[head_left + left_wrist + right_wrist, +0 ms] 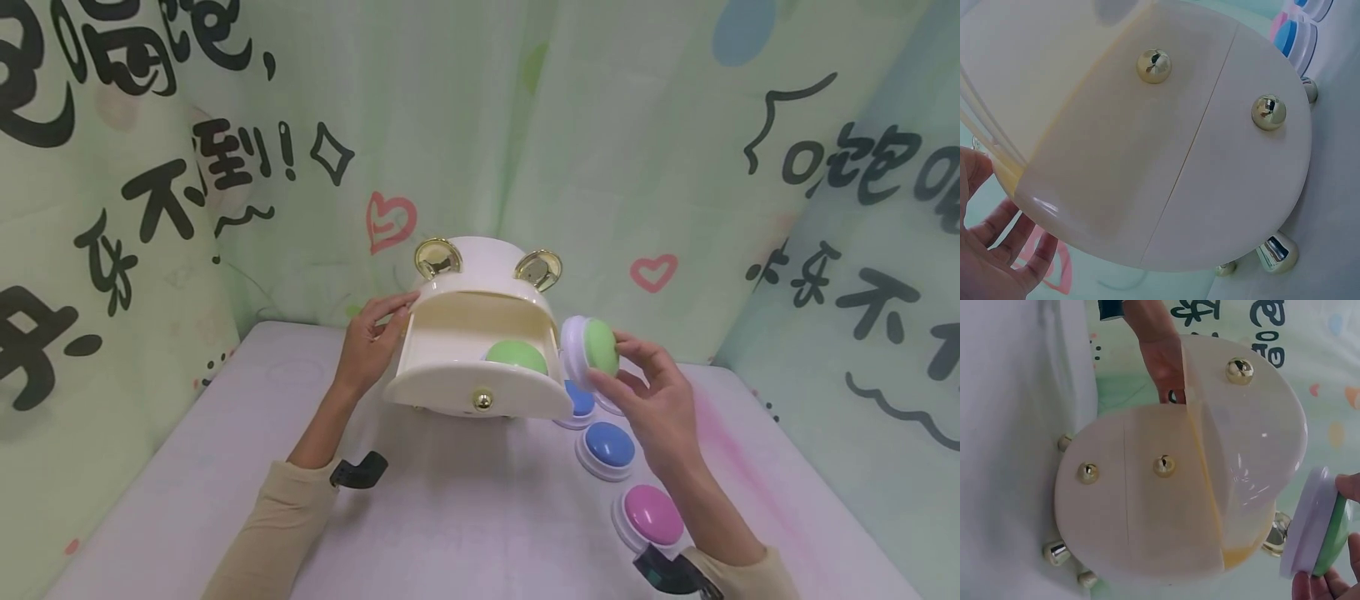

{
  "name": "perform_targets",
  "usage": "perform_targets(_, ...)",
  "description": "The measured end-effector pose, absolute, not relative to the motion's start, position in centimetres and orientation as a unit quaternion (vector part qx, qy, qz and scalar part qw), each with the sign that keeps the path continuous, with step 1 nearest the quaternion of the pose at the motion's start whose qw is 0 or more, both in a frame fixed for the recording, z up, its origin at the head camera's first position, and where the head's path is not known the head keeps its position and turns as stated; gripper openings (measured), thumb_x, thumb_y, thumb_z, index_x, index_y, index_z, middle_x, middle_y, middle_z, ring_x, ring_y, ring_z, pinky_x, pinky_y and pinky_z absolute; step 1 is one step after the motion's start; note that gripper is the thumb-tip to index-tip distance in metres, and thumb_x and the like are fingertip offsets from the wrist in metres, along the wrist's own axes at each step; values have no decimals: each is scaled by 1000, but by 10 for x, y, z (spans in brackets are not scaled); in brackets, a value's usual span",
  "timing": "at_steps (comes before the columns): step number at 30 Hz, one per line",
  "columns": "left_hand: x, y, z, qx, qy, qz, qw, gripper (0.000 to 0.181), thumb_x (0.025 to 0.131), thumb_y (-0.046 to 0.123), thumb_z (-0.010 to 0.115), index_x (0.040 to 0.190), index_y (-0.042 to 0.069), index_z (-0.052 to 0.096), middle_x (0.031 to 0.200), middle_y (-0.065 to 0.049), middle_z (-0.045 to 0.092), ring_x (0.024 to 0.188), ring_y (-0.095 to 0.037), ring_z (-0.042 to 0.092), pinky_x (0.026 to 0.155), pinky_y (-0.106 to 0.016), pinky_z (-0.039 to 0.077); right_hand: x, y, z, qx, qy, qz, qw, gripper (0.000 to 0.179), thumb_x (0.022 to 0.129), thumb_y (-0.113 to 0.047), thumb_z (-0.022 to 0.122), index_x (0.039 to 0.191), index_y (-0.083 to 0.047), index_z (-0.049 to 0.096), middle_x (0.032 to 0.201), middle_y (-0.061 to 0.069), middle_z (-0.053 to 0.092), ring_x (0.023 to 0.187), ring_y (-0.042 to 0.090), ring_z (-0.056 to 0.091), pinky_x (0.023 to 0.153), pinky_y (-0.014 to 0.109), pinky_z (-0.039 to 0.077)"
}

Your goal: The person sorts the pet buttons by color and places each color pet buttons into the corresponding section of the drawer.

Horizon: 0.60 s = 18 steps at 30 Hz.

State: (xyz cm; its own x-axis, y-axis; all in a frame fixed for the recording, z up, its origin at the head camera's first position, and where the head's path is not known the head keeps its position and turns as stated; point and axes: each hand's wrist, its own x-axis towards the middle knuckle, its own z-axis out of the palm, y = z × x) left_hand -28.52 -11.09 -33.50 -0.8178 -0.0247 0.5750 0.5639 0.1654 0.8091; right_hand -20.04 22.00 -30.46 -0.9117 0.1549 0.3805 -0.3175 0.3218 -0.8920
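Note:
A white bear-shaped storage box [480, 254] with gold ears stands on the table, its upper compartment pulled open behind a rounded front [442, 385] with a gold knob. One green-topped push button [517, 354] lies inside the compartment, partly hidden by that front. My left hand [367, 346] rests fingers and thumb against the box's left side. Just outside the right edge of the compartment, my right hand [660, 408] holds a second green-topped push button [600, 346] by its rim, tilted sideways with the green dome facing right. Its white base faces the box in the right wrist view.
Along the right of the table [450, 533] sit a pink push button [654, 514], a blue one [609, 444] and another blue one [579, 400], partly hidden. A further white base shows behind the right hand. A printed curtain [600, 167] hangs close behind the box.

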Motion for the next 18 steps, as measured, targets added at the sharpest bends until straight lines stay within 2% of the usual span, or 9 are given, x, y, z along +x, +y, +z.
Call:
perform_targets(6,-305,-114,-352,-187,-723,-619,245,31,105,8,55,133,0,67,133,-20,62,126,-30,56,84,-13,47,-204,213,-299,93,-793,562,218,45,88,-15,83,123,-2,58,141,2,58,119,13,61,93,16,52)
perform_targets(11,-307,-116,-355,-193,-721,-618,246,30,105,14,58,132,7,69,131,-12,64,123,-22,57,87,-17,50,-206,207,-295,104,-805,538,227,48,87,-19,84,124,-1,59,142,0,58,128,12,55,98,16,49)
perform_targets(18,-306,-116,-354,-189,-726,-615,244,30,105,13,58,132,6,69,132,-14,64,124,-23,57,87,-18,49,-209,201,-290,138,-815,517,223,46,86,-17,85,123,-3,60,142,-1,59,129,13,53,99,17,49)
